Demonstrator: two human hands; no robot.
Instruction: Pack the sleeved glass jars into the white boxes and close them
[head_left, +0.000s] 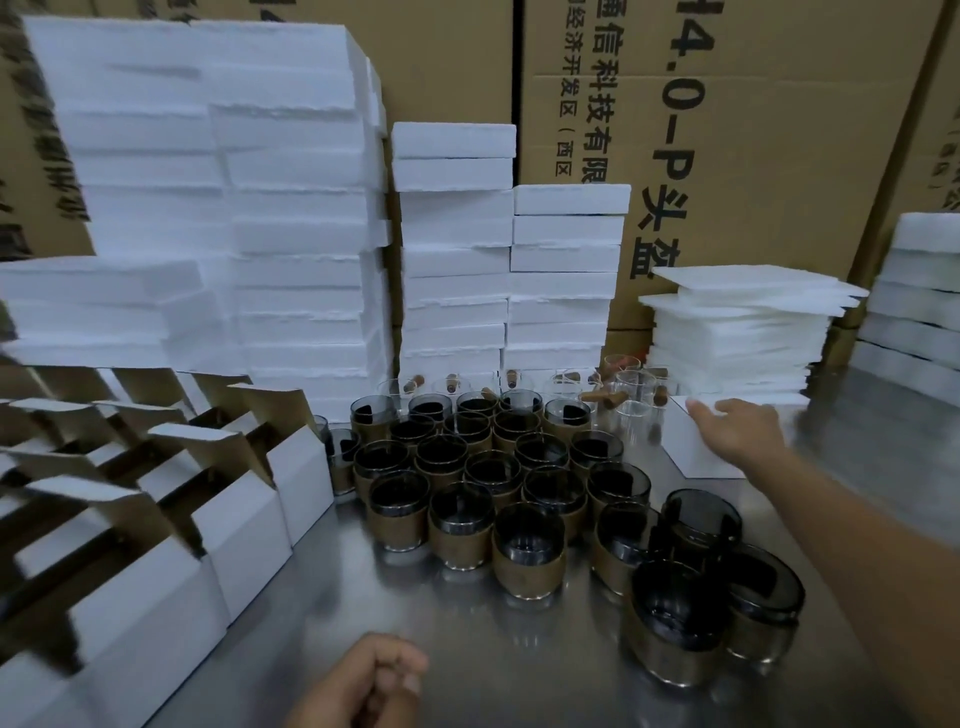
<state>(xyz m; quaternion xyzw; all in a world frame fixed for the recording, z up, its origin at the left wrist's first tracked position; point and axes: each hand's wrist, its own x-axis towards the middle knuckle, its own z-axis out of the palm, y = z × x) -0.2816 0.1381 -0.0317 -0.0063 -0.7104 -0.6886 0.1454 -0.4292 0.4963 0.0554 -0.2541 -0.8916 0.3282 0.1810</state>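
Note:
Several dark glass jars in brown sleeves (527, 551) stand packed together on the steel table (332, 613). A row of open white boxes (244, 540) with raised flaps runs along the left. My right hand (740, 431) reaches far right with fingers stretched out, over a flat white sheet (691, 447) lying below a stack of white foam pads (737, 338). My left hand (363, 680) sits low at the front edge, its fingers loosely curled, holding nothing that I can see.
Tall piles of closed white boxes (291, 218) rise behind the jars, with brown cartons (753, 130) behind them. Clear empty glasses with cork pieces (631, 400) stand at the back. More white foam (914, 301) is stacked at the far right.

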